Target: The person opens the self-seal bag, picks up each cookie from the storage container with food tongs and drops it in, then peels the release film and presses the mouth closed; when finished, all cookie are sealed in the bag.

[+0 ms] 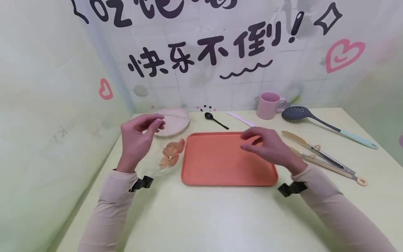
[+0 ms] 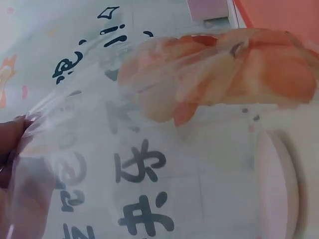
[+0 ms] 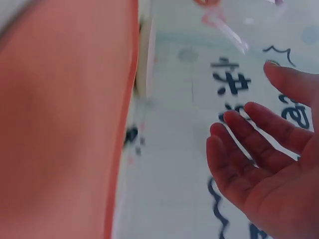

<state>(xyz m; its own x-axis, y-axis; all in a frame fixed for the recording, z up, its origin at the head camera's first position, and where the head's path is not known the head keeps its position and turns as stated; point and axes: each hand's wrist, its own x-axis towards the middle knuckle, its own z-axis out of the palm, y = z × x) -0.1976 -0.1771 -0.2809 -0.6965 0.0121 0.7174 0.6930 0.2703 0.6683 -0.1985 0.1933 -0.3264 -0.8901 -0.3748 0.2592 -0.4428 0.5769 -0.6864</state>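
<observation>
My left hand point(image 1: 138, 138) is raised at the left and pinches the top edge of a clear plastic bag. Inside the bag, several rounded orange-brown pieces point(image 1: 171, 153) hang beside the tray; what they are I cannot tell. The left wrist view shows the thin clear film point(image 2: 84, 119) stretched from the fingertips to the orange-brown pieces point(image 2: 249, 64). Over the right part of an orange-red tray point(image 1: 217, 161) hovers my right hand point(image 1: 267, 144). Its fingers are loosely bent and apart, and the right wrist view shows nothing in the palm.
Behind the left hand lies a pale round plate point(image 1: 174, 122). Along the back are a black spoon point(image 1: 216, 120), a pale pink knife point(image 1: 240, 119) and a pink mug point(image 1: 267, 106). At the right lie a slotted spoon point(image 1: 324, 122) and tongs point(image 1: 327, 159). Printed sheeting surrounds the table.
</observation>
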